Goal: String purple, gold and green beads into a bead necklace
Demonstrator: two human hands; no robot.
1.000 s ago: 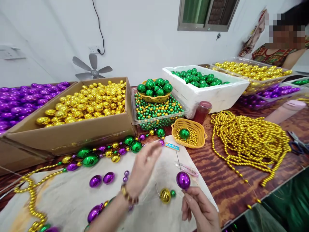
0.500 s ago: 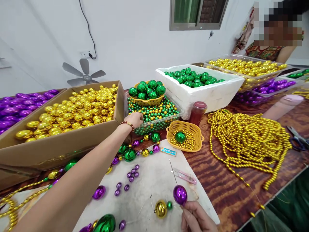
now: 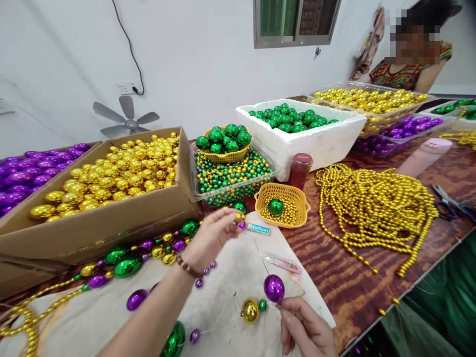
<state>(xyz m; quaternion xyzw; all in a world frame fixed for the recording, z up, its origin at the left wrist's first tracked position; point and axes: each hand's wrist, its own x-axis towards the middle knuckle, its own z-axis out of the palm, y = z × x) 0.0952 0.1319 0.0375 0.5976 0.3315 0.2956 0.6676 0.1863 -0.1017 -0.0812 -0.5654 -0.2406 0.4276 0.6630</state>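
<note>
My right hand (image 3: 303, 325) pinches the lower end of a needle with a large purple bead (image 3: 274, 288) threaded on it; the needle's tip points up and left. My left hand (image 3: 217, 230), with a beaded bracelet on its wrist, holds a small gold bead (image 3: 238, 217) at its fingertips over the pale cloth. A gold ball (image 3: 250, 310) and a small green bead (image 3: 263, 304) lie left of my right hand. Pink thread snips (image 3: 284, 264) rest behind the needle. Small purple beads (image 3: 199, 283) lie by my left wrist.
Behind stand a carton of gold balls (image 3: 182, 198), a tub of mixed small beads (image 3: 256, 176), a white foam box (image 3: 316, 148) and a yellow basket (image 3: 282, 225). Gold bead strands (image 3: 375, 213), scissors (image 3: 448, 204) and a pink bottle (image 3: 424, 156) lie right. A person (image 3: 405, 74) is at the back right.
My left hand has left the mixed-bead tub and come forward over the cloth, now with a gold bead at its fingertips. My right hand still holds the needle and purple bead.
</note>
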